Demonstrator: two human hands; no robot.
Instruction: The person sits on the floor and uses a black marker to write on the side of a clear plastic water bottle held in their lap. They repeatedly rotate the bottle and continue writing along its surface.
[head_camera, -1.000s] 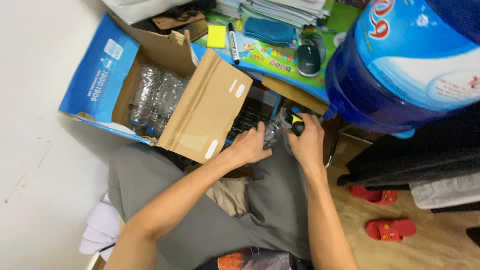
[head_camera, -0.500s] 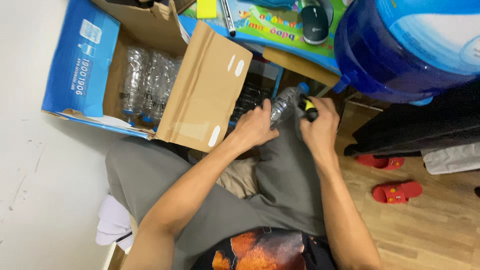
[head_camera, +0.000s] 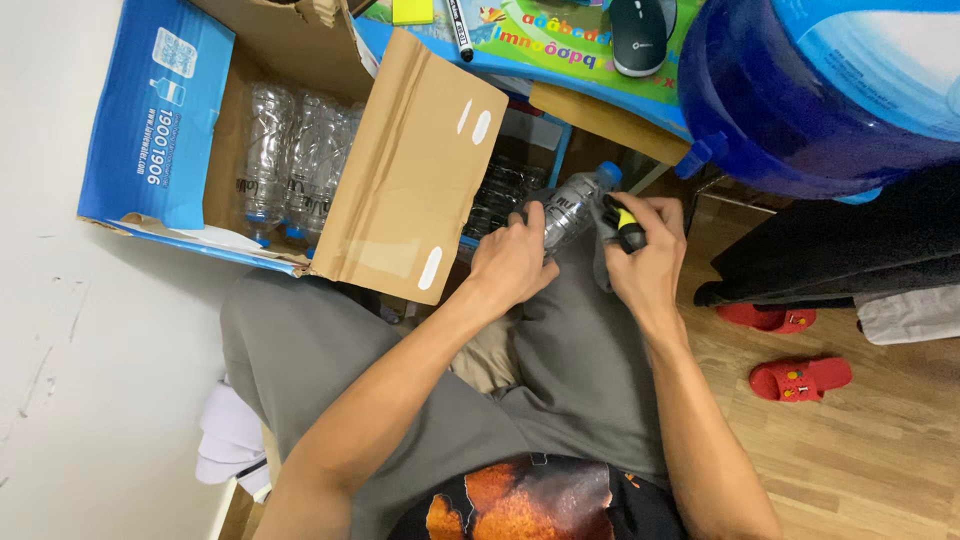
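Note:
My left hand (head_camera: 512, 262) grips a clear plastic water bottle (head_camera: 572, 206) with a blue cap, held slanted above my lap. My right hand (head_camera: 648, 250) holds a black and yellow marker (head_camera: 624, 226) with its tip against the side of the bottle. I sit in grey trousers, and both hands meet over my right knee.
An open cardboard box (head_camera: 300, 150) with blue sides holds several clear bottles at the left. A large blue water jug (head_camera: 820, 90) stands at the upper right. A desk edge with a colourful mat (head_camera: 560, 45), a mouse (head_camera: 640, 22) and pens lies ahead. Red slippers (head_camera: 800, 378) lie on the wooden floor.
The bottle has been lifted clear of the space under the desk and drawn towards my lap. My right hand has brought the marker against it.

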